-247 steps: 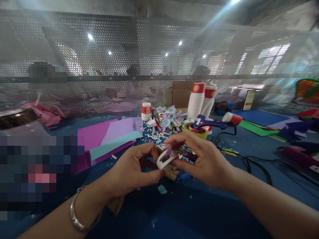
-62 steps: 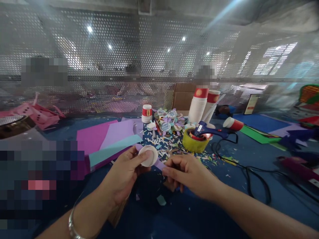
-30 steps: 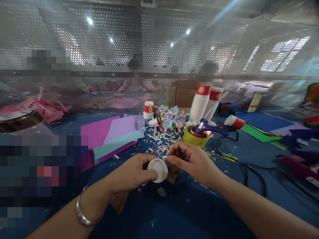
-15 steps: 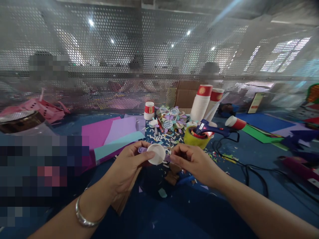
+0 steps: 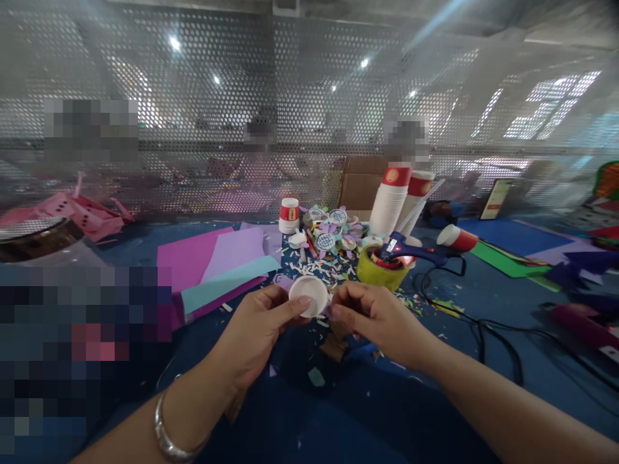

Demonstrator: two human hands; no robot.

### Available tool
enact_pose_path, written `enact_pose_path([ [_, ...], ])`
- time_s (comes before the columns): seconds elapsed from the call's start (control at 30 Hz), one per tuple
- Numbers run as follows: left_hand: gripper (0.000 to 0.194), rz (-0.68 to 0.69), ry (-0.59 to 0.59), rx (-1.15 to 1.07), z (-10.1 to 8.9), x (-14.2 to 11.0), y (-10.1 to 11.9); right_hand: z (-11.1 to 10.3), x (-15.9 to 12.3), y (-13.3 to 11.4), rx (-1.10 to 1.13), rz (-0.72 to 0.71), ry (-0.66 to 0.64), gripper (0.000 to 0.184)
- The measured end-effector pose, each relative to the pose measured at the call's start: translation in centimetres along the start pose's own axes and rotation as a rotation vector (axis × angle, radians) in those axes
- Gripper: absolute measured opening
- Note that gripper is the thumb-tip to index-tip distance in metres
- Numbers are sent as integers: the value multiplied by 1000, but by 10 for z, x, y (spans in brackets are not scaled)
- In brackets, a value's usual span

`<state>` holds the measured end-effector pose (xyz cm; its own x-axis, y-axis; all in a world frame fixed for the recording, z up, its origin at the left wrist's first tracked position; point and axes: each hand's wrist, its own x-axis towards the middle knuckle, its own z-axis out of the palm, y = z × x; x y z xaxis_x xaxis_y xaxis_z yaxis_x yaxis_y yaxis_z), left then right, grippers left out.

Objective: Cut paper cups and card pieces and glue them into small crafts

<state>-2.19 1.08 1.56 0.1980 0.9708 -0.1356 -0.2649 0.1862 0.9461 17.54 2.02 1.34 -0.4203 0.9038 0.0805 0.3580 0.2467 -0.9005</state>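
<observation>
A small white paper cup bottom [image 5: 308, 295] with lilac paper pieces stuck to its sides is held above the blue table [image 5: 338, 419]. My left hand [image 5: 256, 328] pinches it from the left, thumb on its face. My right hand [image 5: 374, 316] is closed at its right edge, fingertips on a lilac piece. A silver bangle [image 5: 169, 435] is on my left wrist.
Behind the hands lie paper scraps [image 5: 319, 270], a yellow tape roll [image 5: 382, 272] with a blue glue gun [image 5: 411, 251] on it, its black cord [image 5: 478, 322], stacked paper cups [image 5: 394, 200], finished paper flowers [image 5: 329, 229] and coloured sheets [image 5: 217, 264]. A perforated metal screen [image 5: 290, 109] stands behind.
Both hands lifted the cup piece slightly and tilted it; over the last seconds it was turned and pressed between the hands. The table things stayed where they were.
</observation>
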Motion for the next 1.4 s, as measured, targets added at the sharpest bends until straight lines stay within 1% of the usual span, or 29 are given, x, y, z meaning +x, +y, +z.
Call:
enact_pose_path([
  [0.07, 19, -16, -9, 3, 0, 0, -1, 0, 0, 0, -2, -4, -9, 21],
  [0.27, 19, 5, 39, -2, 1, 2, 2, 1, -1, 1, -18, -31, -9, 21],
  [0.43, 17, -31, 30, 64, 1, 0, -2, 1, 0, 1, -20, -26, -15, 17],
  [0.7, 16, -13, 25, 65, 2, 0, -3, -1, -1, 0, -22, -22, -13, 18],
  [0.8, 17, 4, 17, 44, 2, -1, 0, -4, -1, 0, -47, -55, 3, 21],
  [0.9, 19, -2, 41, 43, 0, 0, 3, -8, -2, 1, -128, -113, 46, 18],
  [0.97, 19, -14, 50, 59, -1, 1, 3, -13, -2, 2, -229, -144, 70, 16],
  [1.07, 20, -39, 61, 73, -4, 3, 3, -23, -3, 1, -403, -156, 40, 14],
  [1.13, 21, -43, 80, 64, -5, 4, 2, -31, -2, 1, -512, -147, 4, 13],
  [1.2, 23, -41, 90, 59, -6, 4, 2, -39, -2, 1, -597, -124, -1, 14],
  [1.33, 27, -35, 45, 156, -8, 5, 1, -56, -4, 3, -678, -68, 30, 17],
  [1.4, 28, -20, 20, 226, -9, 6, -1, -61, -5, 4, -739, -32, 15, 17],
])
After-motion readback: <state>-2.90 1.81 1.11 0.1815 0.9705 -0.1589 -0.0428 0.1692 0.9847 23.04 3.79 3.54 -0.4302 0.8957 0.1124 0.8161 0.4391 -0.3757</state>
